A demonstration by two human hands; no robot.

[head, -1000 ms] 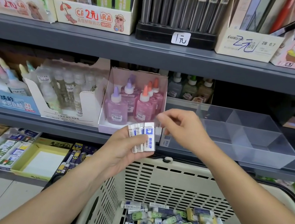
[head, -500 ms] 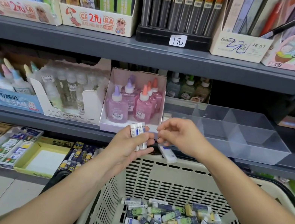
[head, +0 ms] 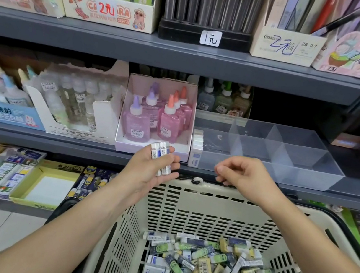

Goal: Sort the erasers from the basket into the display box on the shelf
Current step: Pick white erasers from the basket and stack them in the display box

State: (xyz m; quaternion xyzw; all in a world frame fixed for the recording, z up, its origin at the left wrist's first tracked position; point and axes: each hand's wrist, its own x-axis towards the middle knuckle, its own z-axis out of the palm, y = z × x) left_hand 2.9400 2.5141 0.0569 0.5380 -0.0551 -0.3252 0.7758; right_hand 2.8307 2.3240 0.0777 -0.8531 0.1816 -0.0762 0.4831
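Note:
My left hand (head: 154,168) grips a small stack of white and blue erasers (head: 161,154) in front of the middle shelf's edge. My right hand (head: 243,175) hovers to the right of it, fingers curled with nothing visible in them, just before the clear display box (head: 291,153). That box has several compartments; a row of white erasers (head: 197,143) stands at its left end. Below my arms, the cream basket (head: 210,204) holds a heap of mixed erasers (head: 210,271).
A white carton of pink glue bottles (head: 157,118) stands left of the display box, with more glue cartons (head: 72,103) further left. The shelf above (head: 165,49) carries pencil-lead boxes. Eraser cartons (head: 6,173) fill the lower shelf at left.
My right hand pulled one eraser off the stack in my left hand, it dropped below the hand, and the right hand has moved right, empty. The left hand's stack is smaller.

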